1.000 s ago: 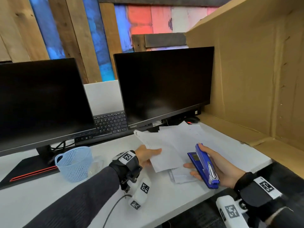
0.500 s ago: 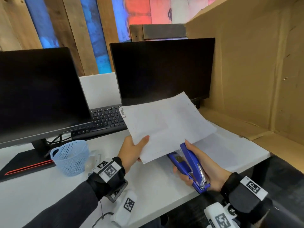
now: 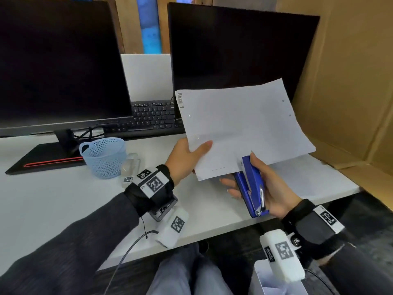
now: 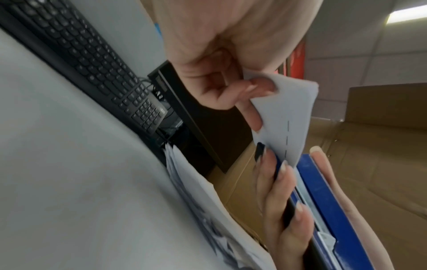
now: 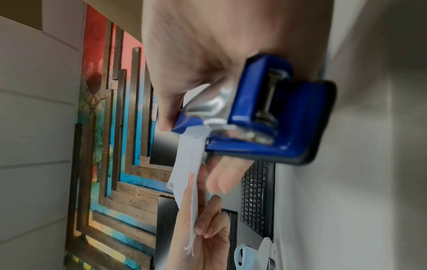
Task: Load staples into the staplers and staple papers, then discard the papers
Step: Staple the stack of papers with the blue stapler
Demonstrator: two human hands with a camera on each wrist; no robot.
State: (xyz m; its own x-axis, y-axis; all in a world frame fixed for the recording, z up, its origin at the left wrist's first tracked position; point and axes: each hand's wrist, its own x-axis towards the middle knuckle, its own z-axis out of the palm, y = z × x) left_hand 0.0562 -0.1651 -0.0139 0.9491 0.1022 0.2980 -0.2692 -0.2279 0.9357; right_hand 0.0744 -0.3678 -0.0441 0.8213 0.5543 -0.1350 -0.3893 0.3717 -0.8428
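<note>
Holding a sheaf of white papers [image 3: 240, 128] above the table [image 3: 63, 201], the left hand [image 3: 185, 160] pinches their lower left edge, thumb on top and fingers curled beneath. Left of this grip stand a pale blue mesh basket [image 3: 104, 158] and a dark monitor [image 3: 59, 60]; behind it lies a black keyboard [image 3: 153, 116]. Bare table surface lies between the grip and the near edge.

To the right, the right hand [image 3: 270, 186] wraps a blue stapler [image 3: 252, 184], thumb along its top, fingers under the base. The stapler's mouth bites the papers' bottom edge, just beside the left grip. Further right, a cardboard wall [image 3: 348, 81] closes off that side, with more loose sheets [image 3: 308, 177] on the table below the raised papers.

The left wrist view alone shows a dashed row of staples along the paper edge [image 4: 287, 138], running up to the stapler [image 4: 323, 191]. The right wrist view alone shows the stapler's metal hinge end [image 5: 270, 102] and the paper [image 5: 187, 175] edge-on, entering between the stapler's arms.
</note>
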